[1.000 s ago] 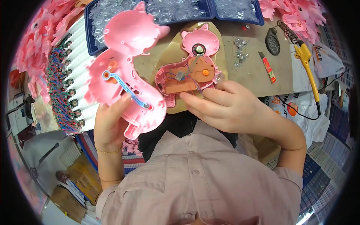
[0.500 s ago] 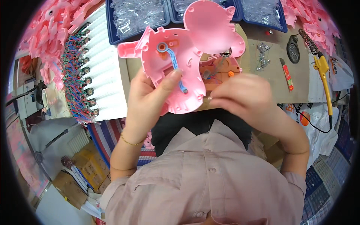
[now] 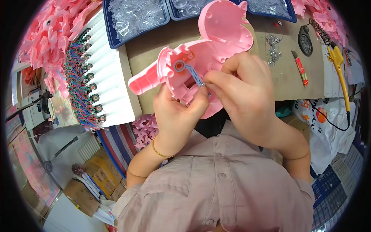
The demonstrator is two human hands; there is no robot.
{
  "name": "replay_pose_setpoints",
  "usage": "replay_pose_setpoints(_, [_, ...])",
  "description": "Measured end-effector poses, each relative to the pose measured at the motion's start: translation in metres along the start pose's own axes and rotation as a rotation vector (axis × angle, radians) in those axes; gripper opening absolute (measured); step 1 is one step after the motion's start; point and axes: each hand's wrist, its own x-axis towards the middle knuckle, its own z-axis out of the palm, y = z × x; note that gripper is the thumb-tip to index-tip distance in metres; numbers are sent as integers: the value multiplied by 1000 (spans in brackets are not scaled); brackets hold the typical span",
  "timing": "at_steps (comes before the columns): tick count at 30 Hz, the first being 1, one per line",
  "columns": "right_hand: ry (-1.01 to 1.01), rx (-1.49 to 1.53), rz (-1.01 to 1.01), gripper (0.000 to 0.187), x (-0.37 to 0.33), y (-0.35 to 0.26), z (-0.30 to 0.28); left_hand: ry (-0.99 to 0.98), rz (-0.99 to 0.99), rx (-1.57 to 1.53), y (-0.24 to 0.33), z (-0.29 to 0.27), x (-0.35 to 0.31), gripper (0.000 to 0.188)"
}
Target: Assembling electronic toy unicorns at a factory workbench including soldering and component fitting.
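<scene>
My left hand is closed around the near edge of a hollow pink plastic shell, its thumb on the inner side. Inside the shell lies a blue lever with a ring end around an orange-red centre. My right hand pinches thumb and forefinger together at the lever's lower end, over the shell. A small shiny bit shows at those fingertips, too small to name. Beyond the shell is a round pink cup-shaped part; whether the two are joined I cannot tell.
Blue trays of clear plastic parts line the back. At left, wired round parts lie along a white ribbed sheet. Pink parts are heaped far left. At right are small metal pieces, a red cutter and a yellow soldering iron.
The pink shell has turned and tilted, its handle-like end swinging nearer to me. My right hand has moved left and up to the blue lever. My left hand has shifted right with the shell.
</scene>
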Motion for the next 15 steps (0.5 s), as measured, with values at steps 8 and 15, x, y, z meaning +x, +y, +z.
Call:
replay_pose_setpoints(8, [26,-64,18,22,-2,0,1,29,111,35,-3,3,0,27])
replay_pose_setpoints(15, [79,-83,61,20,-6,-1,7,64,200,116,-10,3,-2,27])
